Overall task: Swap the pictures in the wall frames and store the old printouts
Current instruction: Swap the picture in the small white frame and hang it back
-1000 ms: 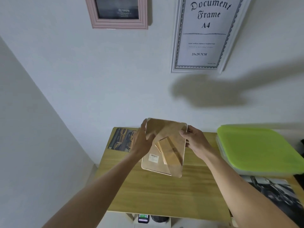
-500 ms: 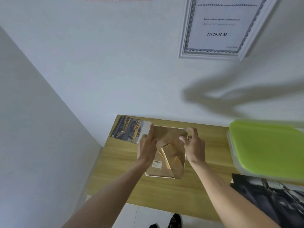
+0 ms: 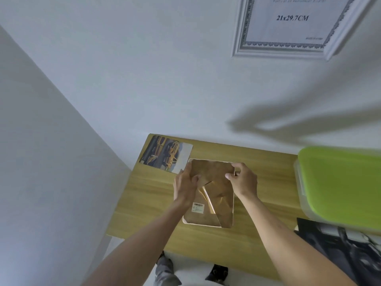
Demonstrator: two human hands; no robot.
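Observation:
A small picture frame lies face down on the wooden table, showing its brown backing board, fold-out stand and a white barcode sticker. My left hand grips the frame's top left edge. At the top right edge my right hand pinches it with the fingertips. A car printout lies flat at the table's back left corner, just beyond my left hand. A white A4 document frame hangs on the wall above.
A clear storage box with a lime green lid stands at the table's right side. Under its near edge lies a dark car printout. A white wall closes in on the left. My feet show below the table's front edge.
The frame has come down from a tilted hold in the air to lie flat on the table. The view dropped too, and the pink wall frame has left the picture.

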